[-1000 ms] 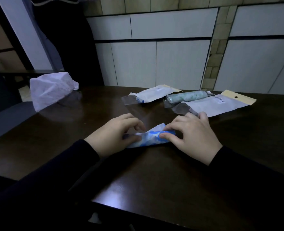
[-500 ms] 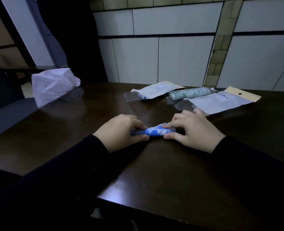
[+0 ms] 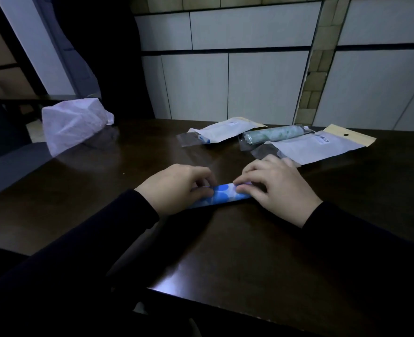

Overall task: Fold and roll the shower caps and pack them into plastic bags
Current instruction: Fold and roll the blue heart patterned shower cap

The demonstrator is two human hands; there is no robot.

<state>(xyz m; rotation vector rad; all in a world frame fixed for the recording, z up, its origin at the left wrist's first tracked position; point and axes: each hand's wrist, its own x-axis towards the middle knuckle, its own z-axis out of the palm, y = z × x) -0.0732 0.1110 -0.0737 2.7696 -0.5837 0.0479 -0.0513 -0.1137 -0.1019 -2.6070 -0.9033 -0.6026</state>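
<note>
Blue-dotted shower cap [image 3: 221, 196], rolled, on dark table [image 3: 249, 251].
Pinched at both ends by left hand [image 3: 174, 188] and right hand [image 3: 277, 184]; barcode label [image 3: 322, 139] on plastic bag [image 3: 315, 145] unreadable.

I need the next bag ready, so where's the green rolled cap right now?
The green rolled cap lies at the table's far side, right of centre, between two white bags, beyond the right hand.

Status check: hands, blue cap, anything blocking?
Left hand and right hand both pinch the blue-spotted plastic shower cap roll on the dark wooden table. Not bagged yet. Nothing in the way.
</note>
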